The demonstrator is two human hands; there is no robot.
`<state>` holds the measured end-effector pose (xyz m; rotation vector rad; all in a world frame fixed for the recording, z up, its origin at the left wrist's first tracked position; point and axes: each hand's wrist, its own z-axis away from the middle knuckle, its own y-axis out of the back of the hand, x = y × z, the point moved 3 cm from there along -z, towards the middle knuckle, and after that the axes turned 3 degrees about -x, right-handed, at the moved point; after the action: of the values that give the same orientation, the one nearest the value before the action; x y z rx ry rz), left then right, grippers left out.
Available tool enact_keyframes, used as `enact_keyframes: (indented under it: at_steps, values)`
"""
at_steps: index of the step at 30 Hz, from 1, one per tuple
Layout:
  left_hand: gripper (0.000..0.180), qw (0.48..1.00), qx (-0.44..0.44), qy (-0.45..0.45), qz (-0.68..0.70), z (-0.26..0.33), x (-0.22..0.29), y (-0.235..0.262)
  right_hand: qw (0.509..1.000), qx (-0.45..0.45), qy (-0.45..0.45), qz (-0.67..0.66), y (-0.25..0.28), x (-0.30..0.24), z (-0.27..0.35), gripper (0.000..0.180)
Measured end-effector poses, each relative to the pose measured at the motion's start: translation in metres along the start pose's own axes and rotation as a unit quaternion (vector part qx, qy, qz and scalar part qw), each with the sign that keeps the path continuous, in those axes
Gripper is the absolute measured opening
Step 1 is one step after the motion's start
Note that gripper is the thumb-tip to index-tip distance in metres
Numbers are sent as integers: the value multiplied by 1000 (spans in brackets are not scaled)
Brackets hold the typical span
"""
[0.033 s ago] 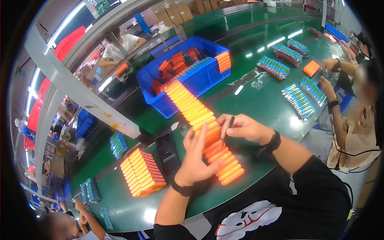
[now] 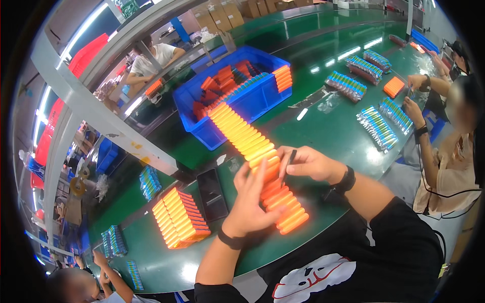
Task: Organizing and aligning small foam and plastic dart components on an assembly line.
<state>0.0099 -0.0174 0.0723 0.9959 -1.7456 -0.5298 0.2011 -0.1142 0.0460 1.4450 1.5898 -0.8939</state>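
A long row of orange sticks (image 2: 247, 139) lies side by side on the green table, running from the blue bin (image 2: 237, 113) toward me. My left hand (image 2: 251, 204) grips the near part of that row from its left side, fingers raised along it. My right hand (image 2: 309, 164) is at the row's right side and pinches a thin black stick (image 2: 291, 157) against the orange pieces. Both wrists wear black bands.
A stacked block of orange sticks (image 2: 179, 218) sits at the left beside a flat black tray (image 2: 212, 194). Packs of blue-green pieces (image 2: 376, 127) and an orange block (image 2: 394, 87) lie at the right, where a co-worker's hands (image 2: 411, 106) are busy. Other people sit opposite and at the lower left.
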Motion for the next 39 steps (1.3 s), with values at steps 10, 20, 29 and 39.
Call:
enact_keyframes:
  at_steps: [10,20,29,39]
  values:
    - [107,988,83,29,130,5,-28,-3,955,-196,-162,-152,-3,-21,17,16]
    - [69,943,110,234,210,5,-52,-19,916,-299,-232,-136,-6,-13,17,16]
    - [64,886,85,222,399,-1,-38,-25,904,-326,-236,-142,-14,-13,16,19]
    - [75,901,86,163,392,3,-53,-31,984,-5,-160,-76,4,-9,3,17]
